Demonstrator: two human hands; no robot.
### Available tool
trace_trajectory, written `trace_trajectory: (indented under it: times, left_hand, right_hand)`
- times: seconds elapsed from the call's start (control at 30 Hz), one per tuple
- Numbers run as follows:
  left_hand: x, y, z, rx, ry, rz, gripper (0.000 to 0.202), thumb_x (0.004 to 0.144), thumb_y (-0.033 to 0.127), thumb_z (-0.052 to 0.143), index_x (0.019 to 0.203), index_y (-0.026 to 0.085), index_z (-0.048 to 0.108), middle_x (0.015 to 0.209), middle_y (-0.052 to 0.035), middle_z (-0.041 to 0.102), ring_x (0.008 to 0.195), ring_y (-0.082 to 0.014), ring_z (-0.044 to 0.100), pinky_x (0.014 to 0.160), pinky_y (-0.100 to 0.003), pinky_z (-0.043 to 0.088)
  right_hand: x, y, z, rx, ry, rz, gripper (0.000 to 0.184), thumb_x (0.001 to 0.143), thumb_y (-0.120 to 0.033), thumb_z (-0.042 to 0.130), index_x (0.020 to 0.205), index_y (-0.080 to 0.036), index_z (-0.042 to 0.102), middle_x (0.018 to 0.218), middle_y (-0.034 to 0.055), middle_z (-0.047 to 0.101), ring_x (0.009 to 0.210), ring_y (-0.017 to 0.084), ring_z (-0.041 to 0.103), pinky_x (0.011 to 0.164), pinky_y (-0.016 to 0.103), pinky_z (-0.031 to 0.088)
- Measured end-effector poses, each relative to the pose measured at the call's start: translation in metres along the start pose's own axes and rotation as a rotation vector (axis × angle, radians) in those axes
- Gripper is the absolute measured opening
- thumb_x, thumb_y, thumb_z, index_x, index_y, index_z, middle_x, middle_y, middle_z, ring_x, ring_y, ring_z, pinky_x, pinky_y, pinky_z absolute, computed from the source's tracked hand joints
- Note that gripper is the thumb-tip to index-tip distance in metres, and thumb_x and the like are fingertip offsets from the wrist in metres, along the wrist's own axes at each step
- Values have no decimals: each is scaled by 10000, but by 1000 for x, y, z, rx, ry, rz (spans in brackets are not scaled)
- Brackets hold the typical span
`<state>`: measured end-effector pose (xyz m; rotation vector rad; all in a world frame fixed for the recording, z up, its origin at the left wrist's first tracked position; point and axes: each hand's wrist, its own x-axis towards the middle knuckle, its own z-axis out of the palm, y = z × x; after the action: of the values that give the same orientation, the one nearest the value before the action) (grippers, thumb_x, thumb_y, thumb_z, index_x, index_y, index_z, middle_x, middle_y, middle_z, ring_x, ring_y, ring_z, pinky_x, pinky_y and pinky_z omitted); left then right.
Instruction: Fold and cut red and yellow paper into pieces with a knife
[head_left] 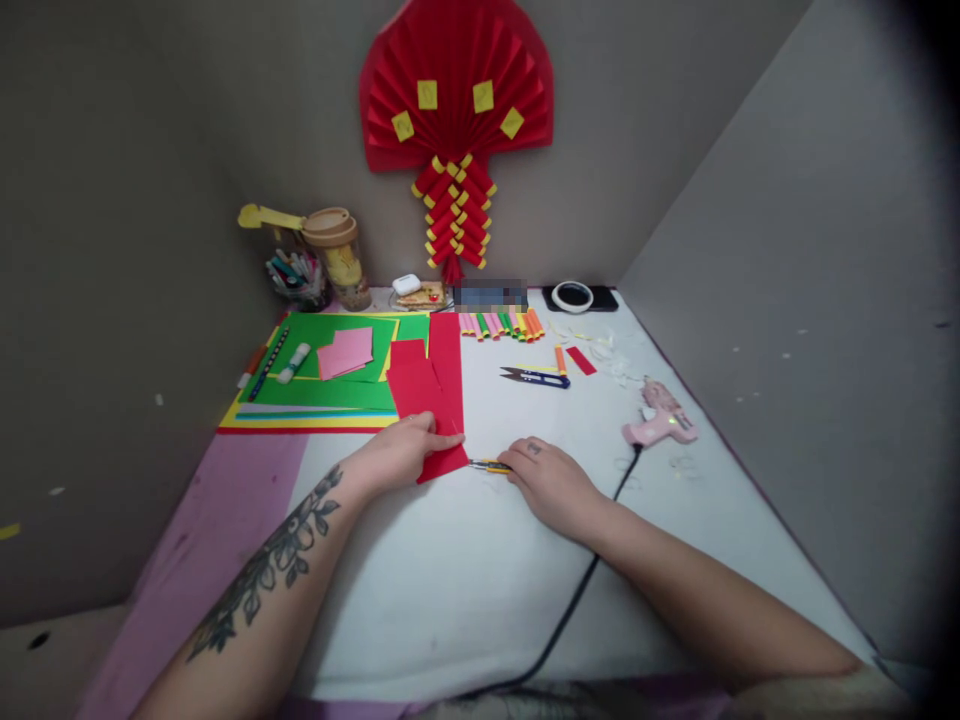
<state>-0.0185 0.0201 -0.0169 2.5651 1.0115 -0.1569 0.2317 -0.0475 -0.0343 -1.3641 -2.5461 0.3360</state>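
My left hand (405, 450) lies on a piece of red paper (442, 464), its index finger stretched out to the right and pressing near the paper's edge. The other fingers are partly hidden. In my right hand (551, 480) is a yellow cutter knife (491, 466), held low over the table with its metal tip at the red paper's lower right corner. More red paper (448, 350) lies underneath and behind. A pair of thread snips (536, 377) with dark blue handles rests beyond my right hand.
A pink glue gun (660, 415) stands at the right, its black cord (574, 605) passing under my right forearm. Green sheets (322, 395), pink paper pieces (346, 352) and a glue stick (294, 363) lie left. Small coloured paper rolls (502, 325) line the back.
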Motion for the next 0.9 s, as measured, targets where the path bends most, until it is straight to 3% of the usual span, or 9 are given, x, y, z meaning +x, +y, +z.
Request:
trace_trajectory:
  times: [0.27,0.57,0.9]
  left_hand:
    - [0,3,-9,-55,-14,-4,440,856,235,463,1276,357,507,884,-25,475,792,-143,502,676,-214,362]
    - [-1,3,-5,-63,6,-24,431,855,244,462,1268,353,520,910,-25,498,827,-138,518,704,-213,371]
    - [1,8,-4,-25,24,-85,421,849,241,459,1236,387,541,882,-23,505,814,-145,528,626,-216,352]
  right_hand:
    - [3,-9,7,19,16,112,193,840,-124,523,1011,-167,603,928,74,596,907,209,503,817,333,424]
    - [0,-24,14,-89,-37,243,148,852,-149,528,982,-155,599,937,87,586,906,233,506,762,328,406]
    - [-2,-27,18,-97,191,107,140,854,-149,485,891,-151,620,820,81,592,833,214,508,704,307,409]
